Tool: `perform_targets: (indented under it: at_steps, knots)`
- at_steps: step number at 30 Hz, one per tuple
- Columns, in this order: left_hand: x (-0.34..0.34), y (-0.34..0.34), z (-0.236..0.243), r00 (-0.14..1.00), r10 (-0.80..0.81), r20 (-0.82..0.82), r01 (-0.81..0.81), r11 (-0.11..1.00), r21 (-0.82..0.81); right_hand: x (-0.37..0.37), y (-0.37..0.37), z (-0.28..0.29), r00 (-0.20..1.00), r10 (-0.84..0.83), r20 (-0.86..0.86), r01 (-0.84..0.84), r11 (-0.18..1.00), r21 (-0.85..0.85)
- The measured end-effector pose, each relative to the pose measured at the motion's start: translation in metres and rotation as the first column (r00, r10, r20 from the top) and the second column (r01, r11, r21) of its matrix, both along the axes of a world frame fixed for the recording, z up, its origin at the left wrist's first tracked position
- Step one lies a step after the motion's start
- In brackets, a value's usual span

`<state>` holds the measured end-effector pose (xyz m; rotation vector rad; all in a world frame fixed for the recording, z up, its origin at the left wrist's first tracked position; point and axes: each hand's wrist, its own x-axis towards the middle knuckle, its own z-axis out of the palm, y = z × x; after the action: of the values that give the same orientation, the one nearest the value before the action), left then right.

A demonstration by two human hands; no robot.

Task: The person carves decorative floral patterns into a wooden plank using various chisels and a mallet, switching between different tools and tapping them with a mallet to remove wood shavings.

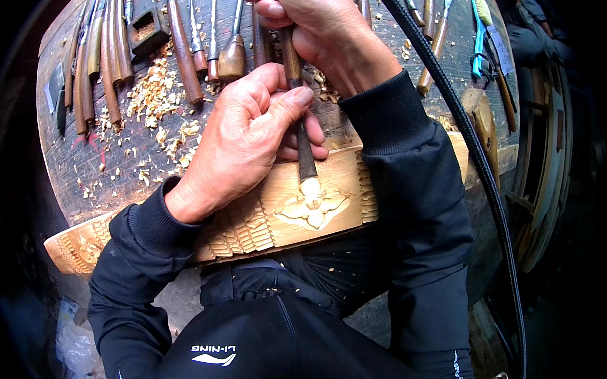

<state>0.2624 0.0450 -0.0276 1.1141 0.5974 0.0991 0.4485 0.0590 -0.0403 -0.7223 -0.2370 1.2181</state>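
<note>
A long pale wooden board [245, 228] lies across the table's near edge in front of my body, carved with rows of notches and a four-petalled flower [331, 205]. Over the flower stands a carving chisel [306, 156] with a dark shaft and brown wooden handle, its lower end at the top of the motif. My left hand [235, 142] is closed round the chisel's shaft, thumb on top, close above the board. Higher up, my right hand [331, 38] grips the handle, its fingers partly cut off by the upper edge. The cutting edge itself is too bright to make out.
Several wooden-handled chisels [184, 53] lie along the table's far side, with wood shavings [154, 94] before them. A dark square block [147, 33] sits among them. A blue brush [478, 46] and a wooden mallet-like piece [480, 116] are at right. A black cable [472, 130] hangs past my right arm.
</note>
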Motion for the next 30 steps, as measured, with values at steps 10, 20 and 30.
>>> perform_targets:
  at_steps: [10,20,30]
  knots:
    - [0.001,0.0,0.004,0.999,0.007,-0.036,-0.008,1.0,-0.013,-0.005,0.001,0.006,1.0,0.014,0.014,-0.013,1.0,-0.026]
    - [-0.002,0.0,0.0,1.0,0.003,0.0,-0.003,1.0,-0.009,-0.008,0.005,0.018,0.999,0.03,0.033,-0.028,0.999,-0.045]
    - [-0.003,-0.002,-0.002,0.999,0.021,0.034,-0.021,1.0,-0.001,-0.006,0.003,0.014,0.998,0.05,0.036,-0.047,0.996,-0.082]
